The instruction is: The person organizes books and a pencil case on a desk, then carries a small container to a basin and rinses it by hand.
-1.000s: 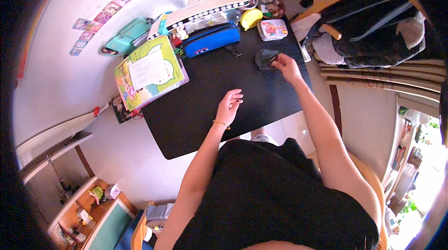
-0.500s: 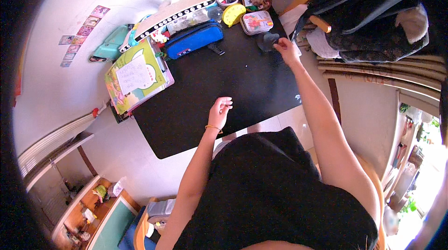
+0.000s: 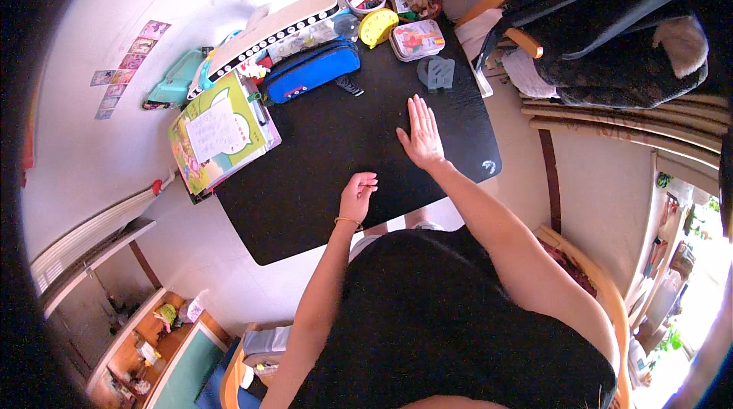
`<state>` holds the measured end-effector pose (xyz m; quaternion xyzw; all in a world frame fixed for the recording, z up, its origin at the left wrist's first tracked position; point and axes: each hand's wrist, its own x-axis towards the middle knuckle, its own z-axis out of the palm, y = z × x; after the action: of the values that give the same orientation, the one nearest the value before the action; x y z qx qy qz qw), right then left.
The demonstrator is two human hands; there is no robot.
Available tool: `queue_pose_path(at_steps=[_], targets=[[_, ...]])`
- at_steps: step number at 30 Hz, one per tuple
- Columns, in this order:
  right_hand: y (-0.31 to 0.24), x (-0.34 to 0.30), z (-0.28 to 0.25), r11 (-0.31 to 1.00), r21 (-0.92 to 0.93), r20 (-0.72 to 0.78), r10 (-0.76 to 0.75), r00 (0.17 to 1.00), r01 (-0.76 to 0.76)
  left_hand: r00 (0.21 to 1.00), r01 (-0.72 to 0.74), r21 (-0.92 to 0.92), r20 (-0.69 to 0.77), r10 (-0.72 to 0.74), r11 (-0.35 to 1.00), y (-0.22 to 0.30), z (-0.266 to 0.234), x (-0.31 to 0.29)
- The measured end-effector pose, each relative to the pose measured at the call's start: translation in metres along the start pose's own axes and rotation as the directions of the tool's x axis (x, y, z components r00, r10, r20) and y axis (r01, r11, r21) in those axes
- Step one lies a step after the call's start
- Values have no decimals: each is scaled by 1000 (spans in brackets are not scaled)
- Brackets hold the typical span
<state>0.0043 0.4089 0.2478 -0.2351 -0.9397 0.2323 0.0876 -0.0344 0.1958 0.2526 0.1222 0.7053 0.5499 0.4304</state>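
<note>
And there's the right hand [image 3: 422, 136], flat, fingers straight, gripping nothing, the nearer one: the slotted grey plastic piece [image 3: 440, 73] lies on the black desktop [image 3: 305, 176] just past its twelve o'clock, long axis roughly twelve-to-six; left hand [image 3: 356, 195] loosely curled, grip unclear

I see the person's right hand [image 3: 423, 138] palm down, fingers straight, thumb held apart; the left hand [image 3: 356, 197] curls its fingers loosely; both forearms [image 3: 489, 214] reach forward.
</note>
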Motion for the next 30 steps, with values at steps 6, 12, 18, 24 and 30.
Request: queue_pose_path(at_steps=[6, 12, 18, 24, 30], targets=[[-8, 48, 29, 977, -211, -16, 27, 1000, -30, 1000, 22, 10, -18, -22, 1000, -11, -13, -13], [-11, 85, 37, 973, -210, -12, -104, 994, 99, 997, 78, 17, -25, -77, 997, -15, -27, -25], [-34, 39, 30, 911, -101, 248, -366, 897, 400, 999, 29, -21, -37, -29, 999, -19, -34, -26], [-67, 17, 21, 846, 235, 301, -532, 791, 479, 997, -9, -51, -72, 5, 999, -15, -35, -23], [-88, 115, -3, 890, 58, -115, -445, 888, 453, 995, -16, -36, -103, 12, 999, -12, -45, -31]])
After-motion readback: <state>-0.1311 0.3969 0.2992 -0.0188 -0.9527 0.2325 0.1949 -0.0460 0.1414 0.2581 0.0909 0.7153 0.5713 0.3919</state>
